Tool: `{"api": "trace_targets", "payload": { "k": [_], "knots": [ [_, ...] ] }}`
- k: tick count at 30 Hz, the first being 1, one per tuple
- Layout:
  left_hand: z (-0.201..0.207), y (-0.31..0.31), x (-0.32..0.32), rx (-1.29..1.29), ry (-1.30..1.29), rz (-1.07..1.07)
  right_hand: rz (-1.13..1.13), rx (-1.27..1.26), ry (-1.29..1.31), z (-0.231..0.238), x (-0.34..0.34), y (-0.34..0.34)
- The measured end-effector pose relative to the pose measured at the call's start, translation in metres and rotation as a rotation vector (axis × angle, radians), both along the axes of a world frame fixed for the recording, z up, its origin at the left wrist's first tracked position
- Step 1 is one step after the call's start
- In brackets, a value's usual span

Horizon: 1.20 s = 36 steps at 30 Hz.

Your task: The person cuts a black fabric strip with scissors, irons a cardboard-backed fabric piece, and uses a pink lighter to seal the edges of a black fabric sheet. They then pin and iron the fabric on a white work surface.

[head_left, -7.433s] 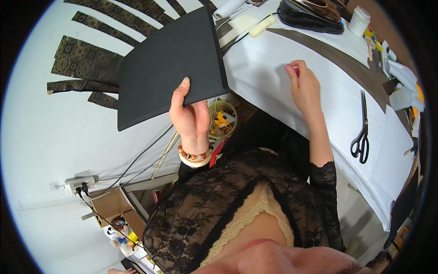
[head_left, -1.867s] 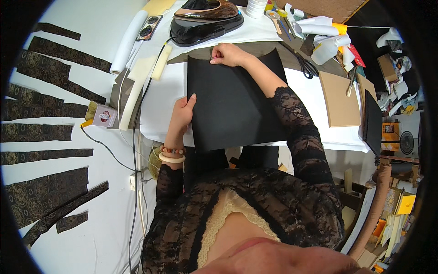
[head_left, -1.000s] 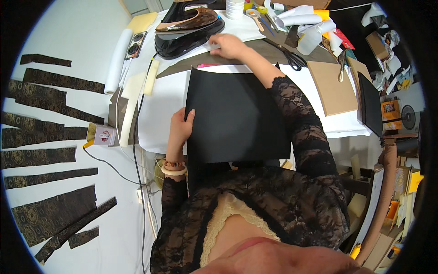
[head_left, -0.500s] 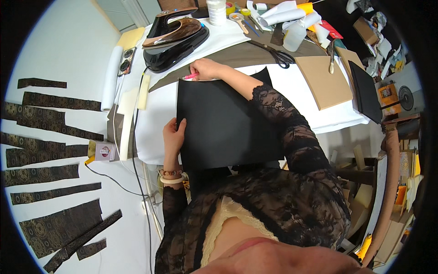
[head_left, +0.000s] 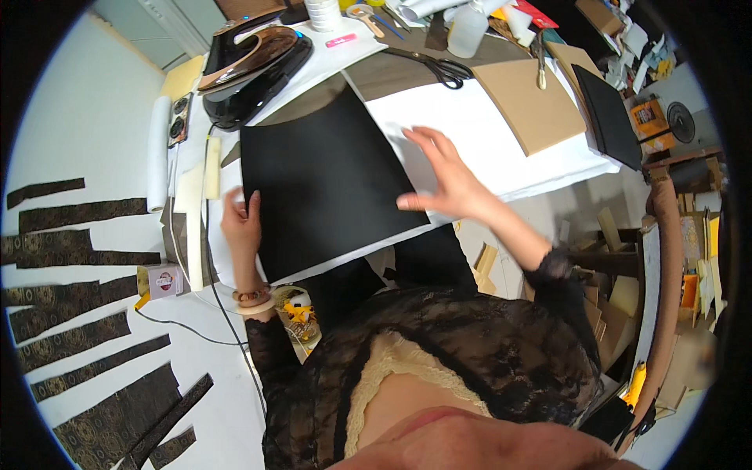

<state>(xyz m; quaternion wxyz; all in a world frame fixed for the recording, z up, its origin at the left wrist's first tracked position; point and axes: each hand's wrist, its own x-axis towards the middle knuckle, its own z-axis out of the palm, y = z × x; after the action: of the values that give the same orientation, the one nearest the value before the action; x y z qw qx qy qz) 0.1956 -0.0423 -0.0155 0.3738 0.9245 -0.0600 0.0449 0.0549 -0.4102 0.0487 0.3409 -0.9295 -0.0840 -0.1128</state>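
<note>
The right hand [head_left: 450,184] has moved from the far edge of the black sheet [head_left: 329,180] to its right side, and the pink stick [head_left: 341,40] it held now lies far off, right of the glossy iron [head_left: 254,66]. Smooth, matte and four-sided, the sheet lies on white paper [head_left: 462,121], between both hands. The right fingers spread wide, thumb reaching over the sheet's edge. The left hand [head_left: 243,223] is upright at the left edge; blur hides whether its fingers pinch.

We find the left hand [head_left: 241,225] and right hand [head_left: 457,186] blurred; the view's upper edge cuts off the white jar [head_left: 323,15].
</note>
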Motion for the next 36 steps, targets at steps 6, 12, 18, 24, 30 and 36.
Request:
{"api": "trace_targets", "payload": {
  "k": [6,12,18,24,30,36],
  "knots": [
    [0.093,-0.102,-0.081,-0.139,-0.368,-0.486,-0.345,0.766,0.226,-0.071,-0.066,0.009],
    [-0.001,-0.199,-0.105,-0.325,-0.137,-0.688,-0.386,1.172,0.243,-0.099,-0.061,0.023],
    [-0.021,-0.214,-0.106,-0.258,-0.273,-0.802,-0.318,1.290,0.135,-0.117,-0.077,0.023],
    [-0.023,-0.208,-0.109,-0.277,-0.229,-0.818,-0.264,1.245,-0.016,-0.110,-0.078,0.031],
    [-0.031,-0.206,-0.105,-0.417,-0.089,-0.798,-0.216,1.319,-0.084,-0.105,-0.072,0.035],
    [-0.035,-0.203,-0.104,-0.454,-0.087,-0.794,-0.190,1.321,-0.018,-0.101,-0.069,0.031]
  ]
}}
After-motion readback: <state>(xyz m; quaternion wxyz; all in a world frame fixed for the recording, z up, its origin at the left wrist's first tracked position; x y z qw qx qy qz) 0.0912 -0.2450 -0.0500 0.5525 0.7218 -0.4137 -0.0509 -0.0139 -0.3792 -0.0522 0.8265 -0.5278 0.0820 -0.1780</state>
